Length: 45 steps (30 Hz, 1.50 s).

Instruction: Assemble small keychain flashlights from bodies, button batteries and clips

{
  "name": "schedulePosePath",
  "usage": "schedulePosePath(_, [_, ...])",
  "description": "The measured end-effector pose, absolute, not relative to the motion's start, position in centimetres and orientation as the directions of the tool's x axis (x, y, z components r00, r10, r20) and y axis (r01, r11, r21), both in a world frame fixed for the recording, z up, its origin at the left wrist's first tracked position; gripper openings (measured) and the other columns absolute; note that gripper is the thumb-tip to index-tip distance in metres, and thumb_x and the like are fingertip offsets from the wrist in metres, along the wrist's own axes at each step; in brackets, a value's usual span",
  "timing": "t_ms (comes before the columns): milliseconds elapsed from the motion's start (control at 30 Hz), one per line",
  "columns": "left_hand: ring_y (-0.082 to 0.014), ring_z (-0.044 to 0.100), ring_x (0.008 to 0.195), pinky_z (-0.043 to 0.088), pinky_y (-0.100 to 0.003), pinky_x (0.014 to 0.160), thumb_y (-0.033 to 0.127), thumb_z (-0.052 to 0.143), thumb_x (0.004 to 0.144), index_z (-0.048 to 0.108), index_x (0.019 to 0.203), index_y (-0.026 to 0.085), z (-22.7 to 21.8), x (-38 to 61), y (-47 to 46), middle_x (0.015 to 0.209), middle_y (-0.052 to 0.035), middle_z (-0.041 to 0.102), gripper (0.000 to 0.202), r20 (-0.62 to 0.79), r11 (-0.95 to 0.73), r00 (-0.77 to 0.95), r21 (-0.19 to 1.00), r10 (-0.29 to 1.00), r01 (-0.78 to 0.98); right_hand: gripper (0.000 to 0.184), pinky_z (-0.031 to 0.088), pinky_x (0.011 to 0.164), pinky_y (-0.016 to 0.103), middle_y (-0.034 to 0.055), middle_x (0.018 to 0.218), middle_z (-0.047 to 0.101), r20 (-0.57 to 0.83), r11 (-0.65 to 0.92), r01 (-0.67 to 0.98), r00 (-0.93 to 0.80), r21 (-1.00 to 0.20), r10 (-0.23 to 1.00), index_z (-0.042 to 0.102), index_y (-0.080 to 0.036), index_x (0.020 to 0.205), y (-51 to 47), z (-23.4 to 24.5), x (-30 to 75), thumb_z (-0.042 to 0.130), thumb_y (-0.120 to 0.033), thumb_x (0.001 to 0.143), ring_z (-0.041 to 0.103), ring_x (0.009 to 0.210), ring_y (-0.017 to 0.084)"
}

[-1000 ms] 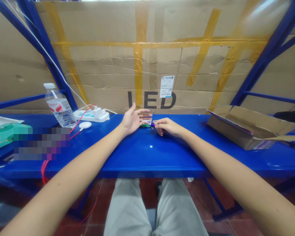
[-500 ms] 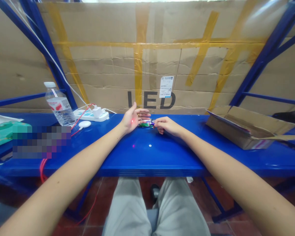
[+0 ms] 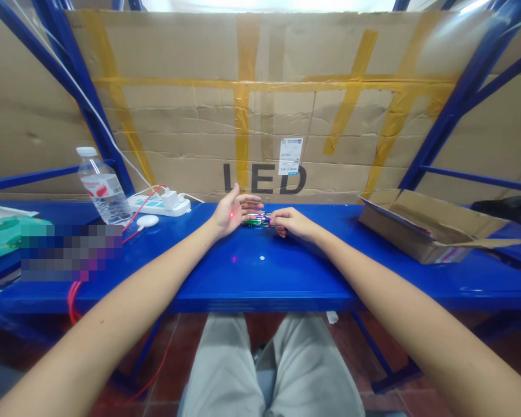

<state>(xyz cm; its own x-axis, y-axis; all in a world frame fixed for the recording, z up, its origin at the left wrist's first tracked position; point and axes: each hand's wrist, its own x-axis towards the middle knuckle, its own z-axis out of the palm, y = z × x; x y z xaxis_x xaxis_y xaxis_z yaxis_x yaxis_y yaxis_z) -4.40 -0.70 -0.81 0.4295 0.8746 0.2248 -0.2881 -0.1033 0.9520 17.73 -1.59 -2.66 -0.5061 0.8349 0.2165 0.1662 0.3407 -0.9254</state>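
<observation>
Several shiny pens (image 3: 256, 221), green and purple among them, lie side by side on the blue table (image 3: 243, 278). At their left ends is my left hand (image 3: 233, 213), open with the fingers stretched out and the thumb pointing up. A red light spot shows on its palm. Curled fingers of my right hand (image 3: 290, 222) close on the right ends of the pens, which they partly hide. In front of the hands a small white round spot (image 3: 262, 258) shows on the tabletop.
An open cardboard box (image 3: 417, 231) stands at the right. On the left are a water bottle (image 3: 106, 188), a white power strip (image 3: 180, 207), a white round charger (image 3: 147, 222) and red cables (image 3: 73, 301). A large taped cardboard panel (image 3: 191, 127) rises behind the table.
The view has tilted up slightly and turned a little right. Both hands hold nearly the same pose at the pens.
</observation>
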Motion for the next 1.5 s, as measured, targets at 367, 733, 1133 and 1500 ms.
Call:
schedulePosePath(367, [-0.0343,0.065,0.113,0.051,-0.046,0.093,0.080,0.035,0.086,0.072,0.104,0.014,-0.9,-4.4,-0.8,0.111,-0.0182,0.073,0.078,0.225,-0.131,0.451,0.964,0.864,-0.230,0.018,0.039,0.047,0.026,-0.0046,0.049,0.046,0.231,0.370,0.188,-0.510,-0.910,0.828,0.062,-0.017,0.071,-1.7,-2.1,17.9,0.068,-0.033,0.075,0.047,0.045,0.011])
schedulePosePath(733, [-0.0236,0.069,0.086,0.053,-0.035,0.074,0.059,0.067,0.082,0.070,0.096,0.015,-1.3,-4.1,-0.2,0.094,-0.0120,0.074,0.047,0.321,-0.342,0.382,0.940,0.867,-0.014,0.016,0.035,0.048,0.026,-0.0043,0.051,0.049,0.262,0.424,0.310,-0.449,-0.851,0.854,0.064,-0.016,0.077,-1.3,-1.7,18.3,0.063,-0.032,0.078,0.044,0.046,0.011])
schedulePosePath(1133, [-0.0145,0.061,0.069,0.047,-0.029,0.066,0.025,0.069,0.078,0.069,0.091,0.015,-2.0,-3.6,0.5,0.077,-0.0022,0.068,0.017,0.482,-0.619,0.424,0.731,0.767,0.288,0.033,0.048,0.073,0.031,0.0041,0.083,0.070,0.340,0.553,0.356,-0.510,-0.753,0.790,0.071,-0.012,0.106,-0.5,-1.3,18.0,0.061,-0.020,0.076,0.061,0.074,0.017])
schedulePosePath(1500, [-0.0163,0.063,0.072,0.049,-0.030,0.068,0.014,0.066,0.075,0.068,0.085,0.016,-2.0,-4.5,1.8,0.077,-0.0032,0.070,0.010,0.517,-0.584,0.274,0.682,0.811,0.441,0.010,0.050,0.063,0.031,0.0020,0.069,0.065,0.411,0.467,0.351,-0.225,-0.812,0.883,0.060,-0.017,0.079,2.0,-1.9,19.5,0.062,-0.009,0.075,0.062,0.062,0.016])
